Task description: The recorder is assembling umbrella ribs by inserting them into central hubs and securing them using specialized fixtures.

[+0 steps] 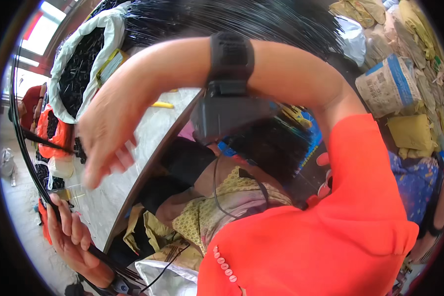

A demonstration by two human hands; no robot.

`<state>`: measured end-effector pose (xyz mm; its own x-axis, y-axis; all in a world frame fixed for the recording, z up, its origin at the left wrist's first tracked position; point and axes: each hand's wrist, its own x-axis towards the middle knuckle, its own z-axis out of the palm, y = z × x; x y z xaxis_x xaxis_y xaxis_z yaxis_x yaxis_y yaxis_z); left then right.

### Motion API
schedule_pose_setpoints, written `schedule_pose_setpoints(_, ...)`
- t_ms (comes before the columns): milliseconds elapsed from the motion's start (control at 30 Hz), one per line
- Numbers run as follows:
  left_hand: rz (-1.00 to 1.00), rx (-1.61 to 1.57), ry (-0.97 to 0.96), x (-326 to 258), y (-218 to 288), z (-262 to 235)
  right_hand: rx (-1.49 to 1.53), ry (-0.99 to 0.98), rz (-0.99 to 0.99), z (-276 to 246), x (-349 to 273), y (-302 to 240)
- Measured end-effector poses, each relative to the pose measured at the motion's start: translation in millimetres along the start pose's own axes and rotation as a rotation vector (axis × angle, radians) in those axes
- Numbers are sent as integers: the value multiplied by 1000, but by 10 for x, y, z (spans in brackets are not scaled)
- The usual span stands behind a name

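My left hand (70, 236), at the lower left, is closed round a bundle of long thin black strips (30, 165). They bend up along the left rim and run back past the wrist. My right arm reaches across the top, with a black device (232, 111) strapped to its wrist. Slightly blurred, my right hand (111, 130) hangs over the grey tabletop (153, 126), fingers loosely apart and nothing visible in them. Beside its back edge is a small dark cluster (79, 150) at the end of a black strip; whether they touch I cannot tell.
A white sack (114, 24) of small black pieces stands at the upper left, an orange bag (59, 133) beside it. A large heap of thin black strips (281, 22) lies across the top. Yellowish sacks (409, 133) pile up at right. A yellow stick (163, 105) lies on the tabletop.
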<state>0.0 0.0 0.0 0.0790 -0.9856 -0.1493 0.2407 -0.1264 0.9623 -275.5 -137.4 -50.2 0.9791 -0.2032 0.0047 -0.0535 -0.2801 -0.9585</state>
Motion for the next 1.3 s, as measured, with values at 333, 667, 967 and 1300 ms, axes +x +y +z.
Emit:
schedule_pose_setpoints(333, -101, 75, -137, 409, -475, 969, 534, 626, -349, -203, 242, 32)
schedule_pose_setpoints(667, 514, 88, -331, 1395, -1024, 260, 342, 673, -323, -298, 1084, -246)
schedule_pose_setpoints(967, 492, -78, -364, 1415, -1556, -112, 202, 807, -295, 96, 1384, 342)
schedule_pose_setpoints(1300, 491, 137, -264, 1410, -1643, -376, 93, 924, -369, 369, 1651, 93)
